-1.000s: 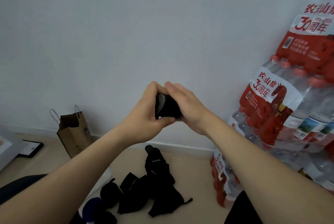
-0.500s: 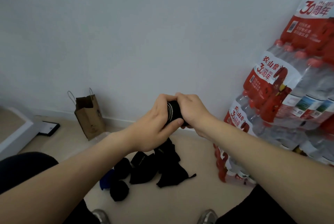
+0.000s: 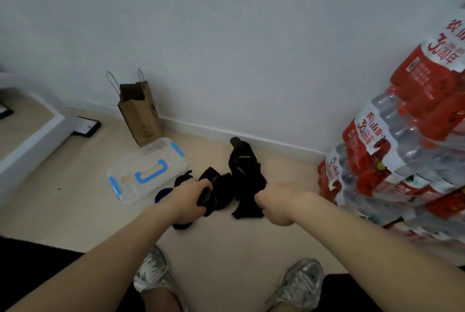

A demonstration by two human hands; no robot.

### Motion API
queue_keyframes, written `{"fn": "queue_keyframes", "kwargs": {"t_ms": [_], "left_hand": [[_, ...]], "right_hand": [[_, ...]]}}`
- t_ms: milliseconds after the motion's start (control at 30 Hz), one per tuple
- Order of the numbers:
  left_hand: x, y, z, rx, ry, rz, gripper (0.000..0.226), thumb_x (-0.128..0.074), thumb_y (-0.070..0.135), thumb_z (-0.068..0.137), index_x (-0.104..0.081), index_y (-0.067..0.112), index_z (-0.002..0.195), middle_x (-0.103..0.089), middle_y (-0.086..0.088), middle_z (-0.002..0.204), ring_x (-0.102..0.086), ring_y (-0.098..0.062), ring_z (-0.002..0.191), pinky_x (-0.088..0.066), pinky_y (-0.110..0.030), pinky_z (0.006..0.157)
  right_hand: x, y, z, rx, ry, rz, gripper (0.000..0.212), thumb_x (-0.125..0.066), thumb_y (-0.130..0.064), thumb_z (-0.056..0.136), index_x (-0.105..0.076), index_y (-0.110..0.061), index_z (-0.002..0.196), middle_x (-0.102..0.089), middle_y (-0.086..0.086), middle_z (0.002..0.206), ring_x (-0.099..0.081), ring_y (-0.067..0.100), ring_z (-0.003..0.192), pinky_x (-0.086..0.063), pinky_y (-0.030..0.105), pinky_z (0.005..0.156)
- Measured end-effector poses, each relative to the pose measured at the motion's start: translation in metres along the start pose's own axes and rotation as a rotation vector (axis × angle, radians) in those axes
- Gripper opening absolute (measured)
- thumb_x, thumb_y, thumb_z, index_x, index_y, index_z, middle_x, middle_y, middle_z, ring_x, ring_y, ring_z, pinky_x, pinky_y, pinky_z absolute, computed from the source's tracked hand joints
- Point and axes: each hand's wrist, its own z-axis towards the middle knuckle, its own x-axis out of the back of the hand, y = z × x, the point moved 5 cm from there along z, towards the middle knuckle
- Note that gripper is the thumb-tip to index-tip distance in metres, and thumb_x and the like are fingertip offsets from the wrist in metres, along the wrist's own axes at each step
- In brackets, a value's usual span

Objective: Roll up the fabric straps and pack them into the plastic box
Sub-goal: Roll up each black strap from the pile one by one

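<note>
- Nearest me, 2 grey shoes (image 3: 153,271) stand on the floor (image 3: 226,248), with both forearms reaching out above them.
- My left hand (image 3: 191,198) is wrapped around the rolled strap (image 3: 208,199), thumb and fingers closed on it, low over the near edge of the pile.
- My right hand (image 3: 276,204) sits at the right edge of the loose straps (image 3: 242,173). Its fingers curl under and blur, so I cannot tell whether it grips fabric or nothing.
- A few dark finished rolls (image 3: 182,180) lie on the floor between the pile and the plastic box (image 3: 151,158), which lies left of them, seemingly with its blue-handled lid on.
- Farther off, a paper bag (image 3: 139,112) stands at the wall just behind the box, and the bottle packs (image 3: 402,148) are stacked to the right.
- Risk: only 1 hand holds the roll, so a slack grip could let the outer turn spring loose. If the lid really is on, I need a free hand to open it, and the right may be busy.
- Change: 0.5 s ago both hands clasped the roll up in front of the wall. Now the right has come off, the left has carried it down to the pile, and the box has come into view.
</note>
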Motion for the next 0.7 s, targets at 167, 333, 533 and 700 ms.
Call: {"fn": "queue_keyframes", "kwargs": {"t_ms": [167, 333, 533, 700], "left_hand": [[-0.081, -0.027, 0.014, 0.125, 0.040, -0.026, 0.049, -0.067, 0.026, 0.098, -0.046, 0.027, 0.142, -0.046, 0.001, 0.125, -0.060, -0.026, 0.100, -0.055, -0.040, 0.083], [-0.105, -0.037, 0.033, 0.133, 0.126, 0.428, 0.046, -0.058, 0.021, 0.099, -0.046, 0.020, 0.143, -0.059, -0.005, 0.136, -0.050, -0.031, 0.123, -0.041, -0.042, 0.097], [-0.130, -0.058, 0.059, 0.241, -0.052, 0.566, 0.052, -0.062, 0.024, 0.096, -0.044, 0.019, 0.144, -0.057, -0.008, 0.141, -0.039, -0.037, 0.134, -0.030, -0.058, 0.110], [-0.133, -0.065, 0.070, 0.333, 0.012, 0.501, 0.058, -0.065, 0.025, 0.094, -0.042, 0.019, 0.147, -0.056, -0.007, 0.141, -0.047, -0.033, 0.129, -0.034, -0.054, 0.107]], "right_hand": [[-0.044, -0.015, 0.053, 0.017, -0.089, 0.087, 0.019, -0.048, -0.005, 0.104, -0.061, -0.012, 0.117, -0.060, 0.009, 0.107, -0.059, 0.027, 0.086, -0.046, 0.038, 0.070], [-0.076, -0.030, 0.099, -0.009, -0.080, 0.145, 0.012, -0.051, -0.010, 0.102, -0.062, -0.013, 0.106, -0.059, 0.007, 0.098, -0.055, 0.026, 0.082, -0.041, 0.040, 0.075], [-0.075, -0.010, 0.136, -0.199, 0.363, 0.222, 0.033, -0.060, -0.029, 0.100, -0.051, -0.017, 0.129, -0.058, 0.009, 0.118, -0.060, 0.028, 0.098, -0.033, 0.040, 0.077], [-0.088, -0.019, 0.168, -0.138, 0.280, 0.387, 0.066, -0.057, -0.026, 0.106, -0.021, -0.024, 0.161, -0.062, 0.012, 0.110, -0.053, 0.024, 0.073, -0.034, 0.034, 0.055]]}}
